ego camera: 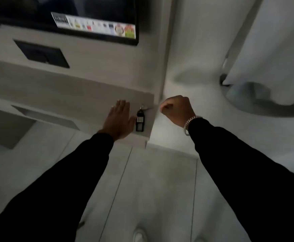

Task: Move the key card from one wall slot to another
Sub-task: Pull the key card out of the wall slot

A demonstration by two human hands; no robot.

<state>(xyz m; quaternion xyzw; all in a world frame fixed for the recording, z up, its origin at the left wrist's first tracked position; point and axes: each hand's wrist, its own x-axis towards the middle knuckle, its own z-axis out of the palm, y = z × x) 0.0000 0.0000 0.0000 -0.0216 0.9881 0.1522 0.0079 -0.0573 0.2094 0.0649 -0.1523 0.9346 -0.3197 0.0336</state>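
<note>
Black sleeves (58, 180) fill the lower part of the dim view, one from each bottom corner, above a pale tiled floor (153, 180) where the toe of a light shoe (139, 235) shows at the bottom edge. At the right corner of a grey desk (64, 95), the left hand (119, 119) lies flat and spread, palm down, holding nothing. Just beside its thumb, a dark key tag (140, 120) on a small metal ring hangs or lies at the desk's corner edge; whether a card is attached there, I cannot tell. Off the desk's right edge, against the pale wall (195, 58), the right hand (177, 110) is curled with its fingers pinched together, a chain bracelet (189, 123) at the wrist; what it grips, if anything, is too blurred to make out. Above the desk hang a dark panel (42, 54) and a screen (72, 16) with a strip of stickers along its lower edge. White curtain folds (268, 49) hang at far right.
</note>
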